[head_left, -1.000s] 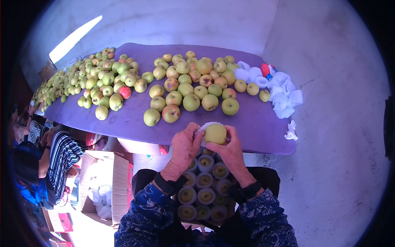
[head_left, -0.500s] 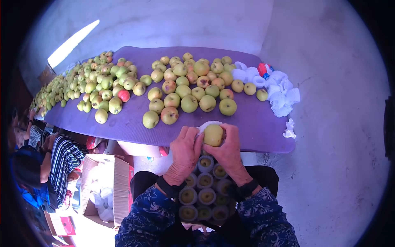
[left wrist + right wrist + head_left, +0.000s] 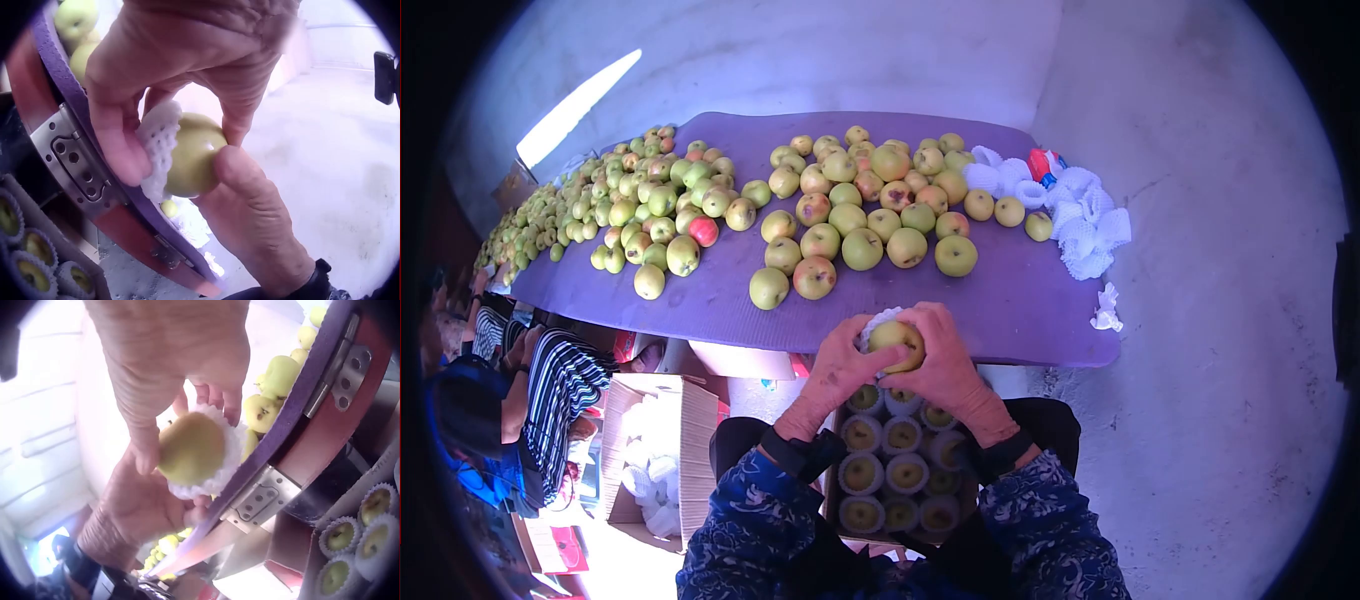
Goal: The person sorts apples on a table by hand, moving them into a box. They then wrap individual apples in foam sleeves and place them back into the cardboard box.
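Note:
Between both hands is a yellow-green apple [image 3: 897,345], partly sleeved in a white foam net [image 3: 161,140]. My left hand [image 3: 840,362] curls its fingers round the netted side, its thumb lying across the apple. From the other side my right hand [image 3: 945,365] grips the same apple, thumb against the bare skin and fingers behind the net, as the right wrist view shows. Both hands are just above the near edge of the purple-topped table [image 3: 1020,300]. Below them is a cardboard box [image 3: 832,500] of apples in foam nets [image 3: 906,472].
Loose apples [image 3: 862,249] lie across the table, with a bigger heap [image 3: 640,190] to the left. Empty foam nets [image 3: 1085,225] are piled at the right end. An open carton [image 3: 695,450] with white nets stands lower left, beside a person in striped clothing [image 3: 565,390].
The apple has been turned in the hands and tilted, its hollow now showing. Both hands have shifted slightly left, and the left thumb now lies across the apple.

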Tool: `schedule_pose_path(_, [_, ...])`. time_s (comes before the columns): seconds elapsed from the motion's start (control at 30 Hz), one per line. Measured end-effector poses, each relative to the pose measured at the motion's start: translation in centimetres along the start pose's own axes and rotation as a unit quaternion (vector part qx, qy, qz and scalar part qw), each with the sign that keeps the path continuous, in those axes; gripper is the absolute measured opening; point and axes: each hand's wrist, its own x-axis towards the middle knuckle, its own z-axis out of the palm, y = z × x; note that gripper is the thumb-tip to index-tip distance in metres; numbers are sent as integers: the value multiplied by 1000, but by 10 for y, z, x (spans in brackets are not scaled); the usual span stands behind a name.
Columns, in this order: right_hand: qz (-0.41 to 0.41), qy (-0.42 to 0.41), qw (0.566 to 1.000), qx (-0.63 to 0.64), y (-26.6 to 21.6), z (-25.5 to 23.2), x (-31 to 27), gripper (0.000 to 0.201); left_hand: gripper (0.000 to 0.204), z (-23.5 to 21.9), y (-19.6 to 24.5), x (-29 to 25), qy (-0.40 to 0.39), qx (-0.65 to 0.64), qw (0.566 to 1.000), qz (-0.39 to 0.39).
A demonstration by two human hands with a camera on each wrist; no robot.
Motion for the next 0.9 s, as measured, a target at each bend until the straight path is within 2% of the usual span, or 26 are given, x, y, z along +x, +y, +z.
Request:
schedule_pose_path(0.07, [49,-20,991,120,0,-10,5,71,64,-5,3,-2,-23,-103,994,-24])
schedule_pose_path(0.1, [89,4,977,196,1,-11,5,67,61,-7,0,-2,-25,-155,987,-29])
schedule_pose_path(0.17, [166,52,924,341,7,-9,4,59,57,-13,0,-1,-22,-221,974,-30])
schedule_pose_path(0.27, [223,0,910,350,17,-5,0,43,55,-22,1,-3,-20,-252,967,-22])
schedule_pose_path(0.37, [248,-28,839,483,13,1,1,30,55,-26,-3,-2,-49,-254,966,-19])
schedule_pose_path(0.47, [269,-21,801,534,15,5,-1,25,55,-31,-9,-4,-95,-274,957,-19])
schedule_pose_path(0.53, [265,-23,798,541,16,5,-2,22,56,-33,-13,-4,-129,-302,944,-23])
schedule_pose_path(0.67, [275,-21,790,548,13,7,-2,19,55,-32,-10,-9,-135,-315,939,-35])
schedule_pose_path(0.77, [255,-34,804,536,19,11,-3,17,55,-31,-12,-9,-139,-336,930,-52])
schedule_pose_path(0.9, [219,-27,875,431,22,13,-3,14,54,-29,-15,-10,-126,-344,929,-55])
